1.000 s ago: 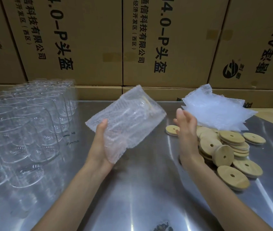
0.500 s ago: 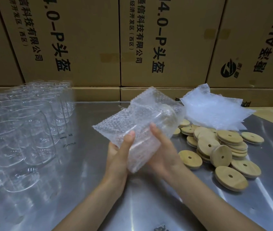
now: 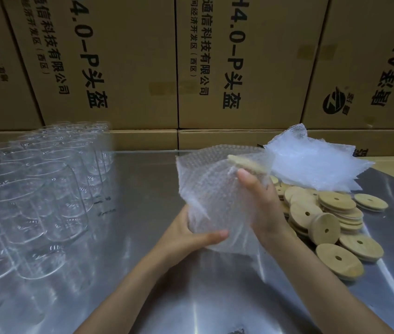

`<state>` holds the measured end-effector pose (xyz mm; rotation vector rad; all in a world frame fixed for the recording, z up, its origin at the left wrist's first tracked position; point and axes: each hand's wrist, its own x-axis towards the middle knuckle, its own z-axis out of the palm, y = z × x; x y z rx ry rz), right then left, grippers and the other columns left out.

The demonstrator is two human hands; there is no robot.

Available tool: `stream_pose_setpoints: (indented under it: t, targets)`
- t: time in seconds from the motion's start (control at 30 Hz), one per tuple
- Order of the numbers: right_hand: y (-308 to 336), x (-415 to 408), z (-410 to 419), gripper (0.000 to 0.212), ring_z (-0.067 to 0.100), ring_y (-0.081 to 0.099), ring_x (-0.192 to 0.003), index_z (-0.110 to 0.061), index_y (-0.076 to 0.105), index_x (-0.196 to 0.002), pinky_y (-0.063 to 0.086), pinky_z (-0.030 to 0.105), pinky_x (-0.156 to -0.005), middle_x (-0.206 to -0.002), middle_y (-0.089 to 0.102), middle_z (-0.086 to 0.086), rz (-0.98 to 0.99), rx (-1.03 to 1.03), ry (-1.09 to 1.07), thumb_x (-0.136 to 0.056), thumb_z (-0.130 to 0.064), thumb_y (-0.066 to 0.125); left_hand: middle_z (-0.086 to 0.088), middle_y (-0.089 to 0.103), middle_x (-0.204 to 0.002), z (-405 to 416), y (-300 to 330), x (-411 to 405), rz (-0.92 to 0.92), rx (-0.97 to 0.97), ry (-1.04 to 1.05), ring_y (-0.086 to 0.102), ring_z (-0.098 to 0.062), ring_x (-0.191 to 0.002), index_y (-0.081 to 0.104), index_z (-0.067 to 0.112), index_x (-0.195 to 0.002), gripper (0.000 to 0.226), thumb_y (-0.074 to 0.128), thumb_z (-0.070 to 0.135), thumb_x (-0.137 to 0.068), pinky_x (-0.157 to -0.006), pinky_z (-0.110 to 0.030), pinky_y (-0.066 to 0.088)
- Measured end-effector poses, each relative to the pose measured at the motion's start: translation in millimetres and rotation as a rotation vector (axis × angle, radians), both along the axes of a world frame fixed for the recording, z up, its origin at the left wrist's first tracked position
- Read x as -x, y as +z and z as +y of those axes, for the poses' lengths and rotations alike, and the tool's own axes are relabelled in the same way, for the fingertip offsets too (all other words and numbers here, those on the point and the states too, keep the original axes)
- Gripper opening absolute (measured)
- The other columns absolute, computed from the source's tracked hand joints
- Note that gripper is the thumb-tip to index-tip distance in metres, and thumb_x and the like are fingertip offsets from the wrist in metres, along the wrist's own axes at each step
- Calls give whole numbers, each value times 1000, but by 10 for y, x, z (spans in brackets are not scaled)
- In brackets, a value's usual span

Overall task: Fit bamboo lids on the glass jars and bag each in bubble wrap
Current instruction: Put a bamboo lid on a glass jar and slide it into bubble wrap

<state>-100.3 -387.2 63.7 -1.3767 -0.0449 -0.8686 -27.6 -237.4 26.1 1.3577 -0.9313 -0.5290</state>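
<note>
A bubble-wrap bag (image 3: 215, 189) with a glass jar inside is held upright above the steel table (image 3: 215, 297). The jar's bamboo lid (image 3: 244, 163) shows at the bag's open top. My left hand (image 3: 191, 235) grips the bag's bottom from below. My right hand (image 3: 261, 203) holds the bag's right side, its thumb reaching up near the lid. A heap of round bamboo lids (image 3: 330, 225) with centre holes lies just right of my hands. Several bare glass jars (image 3: 29, 194) stand in rows on the left.
A pile of loose bubble-wrap bags (image 3: 311, 162) sits behind the lids at the back right. Stacked cardboard cartons (image 3: 143, 68) wall off the far edge of the table.
The bagged jar has swung from lying tilted to nearly upright, its lid end now on top. My right hand came from open air to the bag's side; my left hand slid under the bottom.
</note>
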Motion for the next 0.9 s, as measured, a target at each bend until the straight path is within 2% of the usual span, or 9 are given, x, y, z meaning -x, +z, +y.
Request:
stream_pose_setpoints:
  t: [0.13, 0.2, 0.3, 0.37, 0.47, 0.53, 0.63, 0.77, 0.9]
  targets:
    - [-5, 24, 111, 65, 29, 65, -105, -3, 60, -119, 52, 42, -91, -107, 68, 11, 56, 151, 47, -66, -38, 73, 18, 70, -111, 34, 119, 12, -109, 57, -6, 65, -1, -105, 59, 29, -121, 56, 82, 19, -70, -79, -10, 50]
    - [-22, 25, 152, 68, 25, 66, -102, -1, 58, -120, 54, 34, -85, -106, 70, 9, 71, 213, 76, -65, -37, 73, 22, 68, -112, 47, 180, 47, -166, 53, 5, 64, 3, -105, 63, 40, -116, 55, 86, 25, -68, -78, -8, 48]
    - [-7, 40, 190, 62, 13, 68, -99, -11, 59, -115, 53, 21, -79, -100, 73, -3, 131, 302, 98, -61, -39, 73, 23, 69, -109, 51, 257, 61, -218, 83, 18, 63, 6, -103, 58, 27, -120, 63, 86, 20, -63, -79, -6, 47]
    - [-2, 42, 201, 60, 15, 64, -109, -26, 57, -112, 53, 27, -89, -110, 70, -3, 201, 337, 107, -57, -45, 72, 14, 70, -110, 57, 326, 40, -225, 105, 19, 64, 0, -105, 51, 14, -127, 76, 88, 14, -60, -80, -11, 49]
    - [23, 65, 218, 65, 27, 44, -130, -39, 51, -111, 40, 47, -108, -135, 48, 8, 305, 380, 117, -51, -54, 70, 7, 66, -115, 75, 420, -6, -260, 136, 32, 64, -8, -109, 42, 14, -133, 96, 93, 19, -51, -81, -19, 52]
    - [19, 69, 213, 68, 23, 36, -136, -43, 47, -117, 37, 47, -111, -141, 36, 0, 333, 390, 155, -53, -57, 68, 6, 62, -122, 95, 467, -26, -296, 113, 14, 61, -10, -114, 38, 17, -137, 100, 88, 24, -50, -85, -25, 53]
    - [7, 67, 253, 92, 14, 25, -142, -39, 36, -139, 29, 46, -116, -146, 28, -13, 350, 365, 204, -59, -75, 63, 4, 59, -128, 135, 505, -85, -287, 72, 24, 59, -13, -118, 37, 22, -140, 111, 92, 40, -46, -92, -31, 52]
    - [-4, 25, 329, 115, 13, 16, -147, -37, 22, -150, 16, 52, -119, -156, 27, -9, 355, 415, 246, -55, -98, 41, 5, 65, -120, 149, 521, -158, -248, 109, 86, 63, -13, -111, 48, 24, -132, 90, 88, 38, -52, -84, -25, 54]
    - [-41, -70, 362, 124, 16, 31, -142, -33, 29, -148, 31, 48, -114, -150, 38, -7, 350, 507, 149, -45, -100, 45, 4, 70, -101, 100, 483, -132, -263, 219, 231, 69, -11, -92, 59, 19, -115, 64, 84, 32, -57, -73, -20, 52]
